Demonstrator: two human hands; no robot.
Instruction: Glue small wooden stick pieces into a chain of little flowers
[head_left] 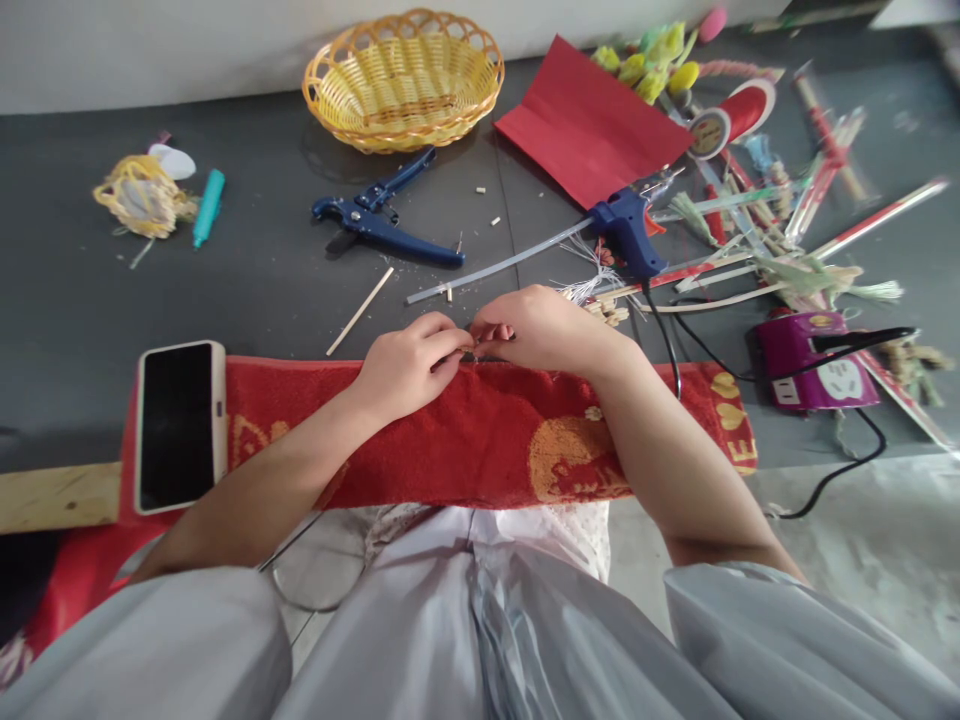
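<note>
My left hand (411, 362) and my right hand (534, 328) meet over the far edge of a red towel (450, 450). The fingers of both are closed in a pinch around something small that I cannot make out. A thin wooden stick (360, 311) lies beyond my left hand. Just past my fingertips rests the end of a clear glue stick (499, 263), which runs into a blue glue gun (630, 232). White threads (589, 275) and short beige pieces (609, 310) lie close to my right hand.
A blue cutter (390, 225) sits before a yellow woven basket (405, 85). Red paper (592, 120), a red thread spool (733, 118) and a purple power socket (814, 360) are on the right. A phone (178, 425) and a teal marker (208, 208) are on the left.
</note>
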